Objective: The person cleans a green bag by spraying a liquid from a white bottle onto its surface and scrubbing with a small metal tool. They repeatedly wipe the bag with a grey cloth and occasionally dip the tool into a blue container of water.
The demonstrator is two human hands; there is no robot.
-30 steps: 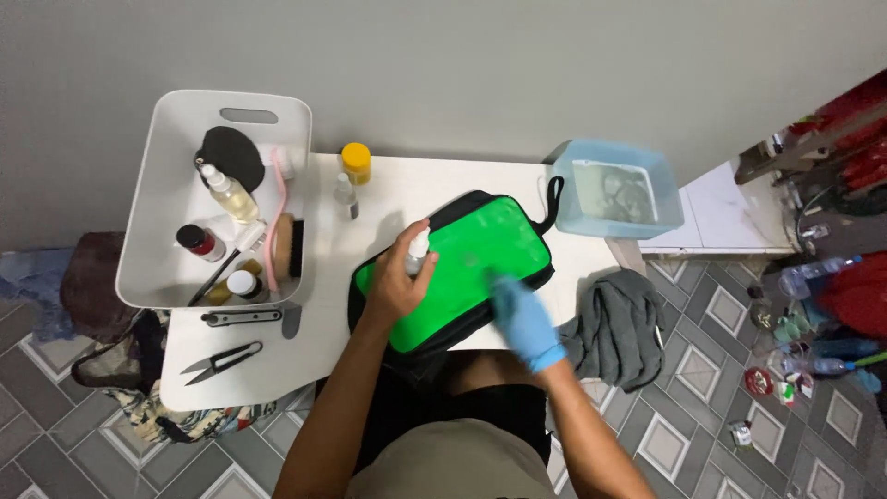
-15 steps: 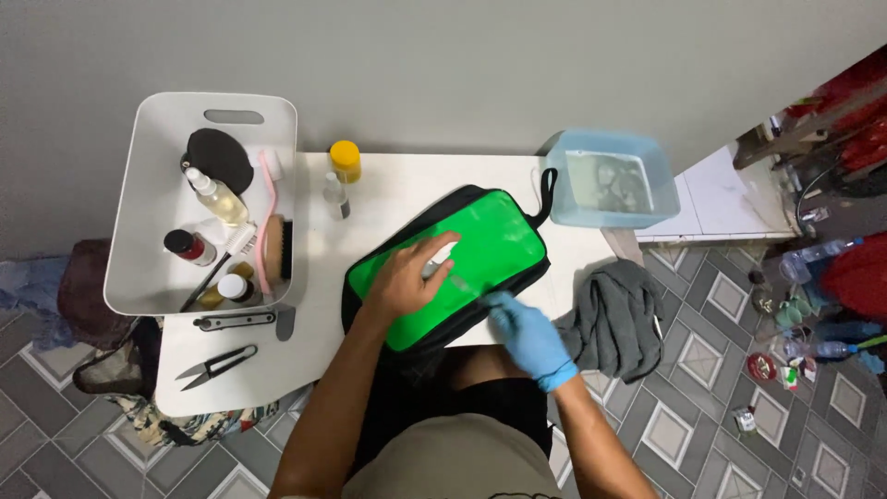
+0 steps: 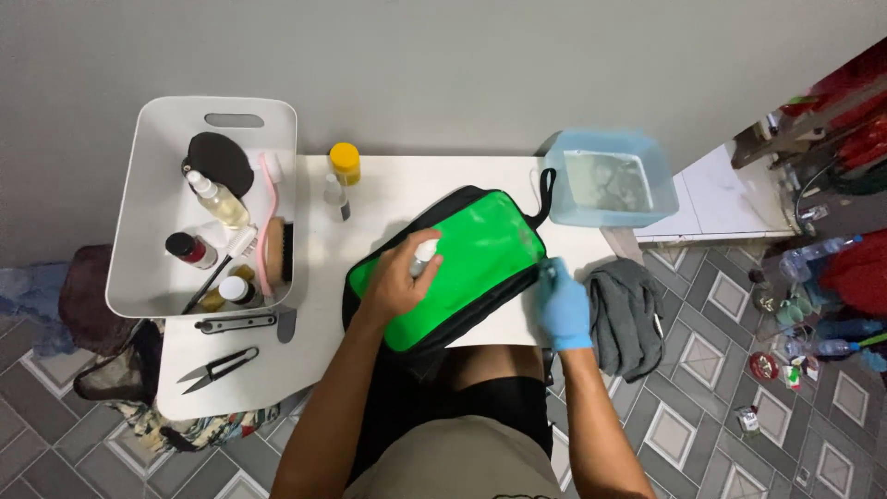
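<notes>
Head camera looks straight down at a white table (image 3: 397, 194) set against a grey wall. A green bag (image 3: 453, 268) with black edges lies tilted near the front edge of the tabletop, close to the person's lap. The left hand (image 3: 399, 282) rests on top of the bag, and its fingers are wrapped around a small white spray bottle (image 3: 423, 256). The right hand (image 3: 562, 305) wears a blue glove and sits at the right end of the bag, by the right edge of the tabletop; its fingers look curled at the bag's side, but what they pinch is too small to tell. A grey cloth (image 3: 626, 314) hangs just beside that hand, off the table's right edge. A see-through blue tub (image 3: 605, 189) sits at the back right corner. A white bin (image 3: 152, 249) full of bottles and brushes sits at the left end. A yellow-capped jar (image 3: 345, 163) and a small clear bottle (image 3: 336, 197) stand at the back edge, beside the bin. Small black snips (image 3: 217, 366) lie near the front left corner, with a dark flat tool (image 3: 242, 322) just behind them.
</notes>
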